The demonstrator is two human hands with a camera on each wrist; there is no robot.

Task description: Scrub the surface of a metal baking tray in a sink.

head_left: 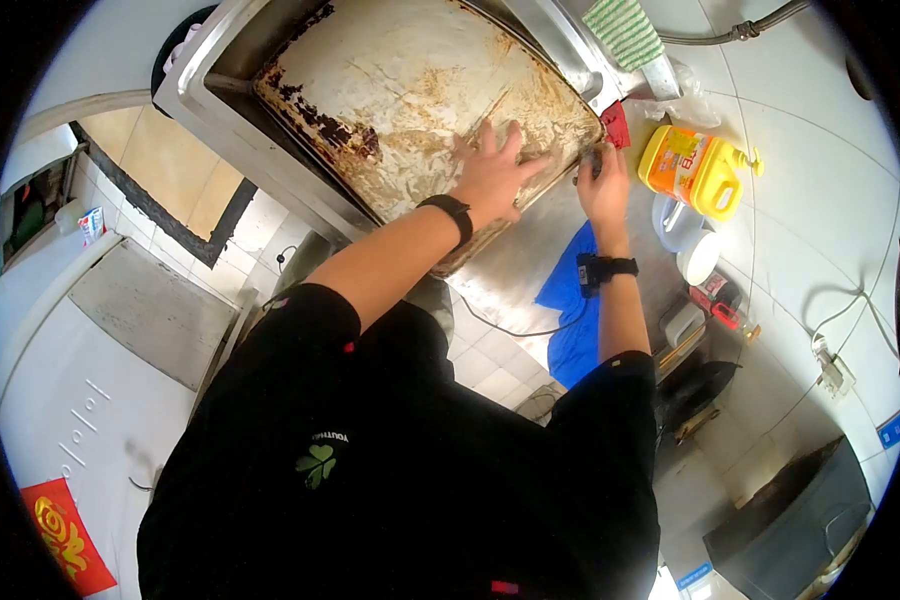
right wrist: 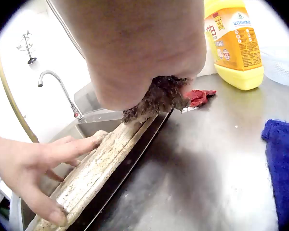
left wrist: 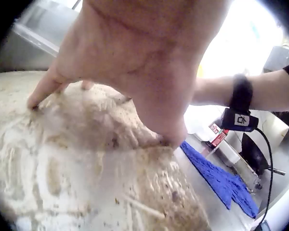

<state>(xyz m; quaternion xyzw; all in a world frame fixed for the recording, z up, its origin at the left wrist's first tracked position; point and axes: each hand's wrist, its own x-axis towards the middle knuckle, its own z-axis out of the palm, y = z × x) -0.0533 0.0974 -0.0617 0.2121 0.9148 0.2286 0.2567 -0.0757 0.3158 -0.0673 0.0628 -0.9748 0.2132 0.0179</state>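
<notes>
A large, stained metal baking tray (head_left: 420, 85), with burnt dark patches along one side, lies bottom up across the sink (head_left: 192, 100). Spread fingers of my left hand (head_left: 492, 180) rest on its soapy, brown-streaked surface. In the left wrist view, the fingertips and thumb press on the tray (left wrist: 53, 168). My right hand (head_left: 606, 195) grips a dark, matted steel wool scrubber (right wrist: 159, 98) at the tray's edge near the right corner. The right wrist view shows the scrubber against the tray's side wall (right wrist: 98, 166), with the palm hiding most of the fingers.
Right of the tray, a blue cloth (head_left: 568, 310) lies on the steel counter (right wrist: 183, 183). A yellow detergent bottle (head_left: 688, 165) stands by the wall, near a crumpled red cloth (head_left: 618, 125). A green-striped cloth (head_left: 622, 32) hangs behind. Over the sink curves a faucet (right wrist: 55, 77).
</notes>
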